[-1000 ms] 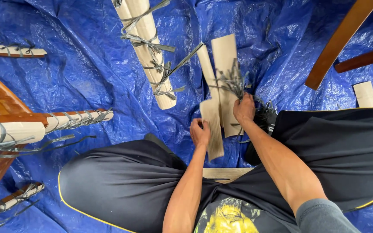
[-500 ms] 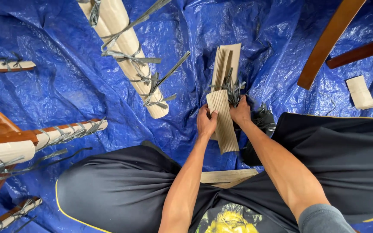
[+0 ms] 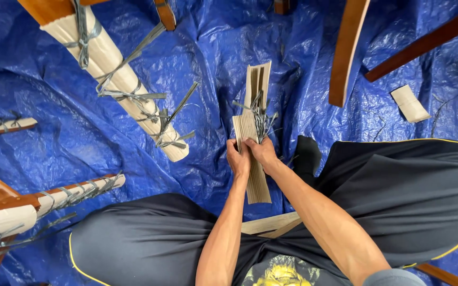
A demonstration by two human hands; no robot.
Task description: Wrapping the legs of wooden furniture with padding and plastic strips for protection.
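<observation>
**Cardboard strips, both hands, on tarp**

Between the knees, left hand point(image 3: 238, 159) and right hand point(image 3: 263, 152) each hold a clenched grip on the cardboard strips point(image 3: 251, 159); fingers hide the strips' middle. Grey straps point(image 3: 262, 117) tangle above, ends unclear. Blue tarp point(image 3: 54, 106) covers the floor. Wrapped leg point(image 3: 113, 79) lies left, wooden rail point(image 3: 345, 53) right; open tarp between.

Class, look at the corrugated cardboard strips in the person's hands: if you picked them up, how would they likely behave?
The corrugated cardboard strips are probably light, since both hands pinch them easily. They jut out unsupported without sagging, so likely stiff along their ribs. Being flat, they seem unlikely to roll.
</observation>
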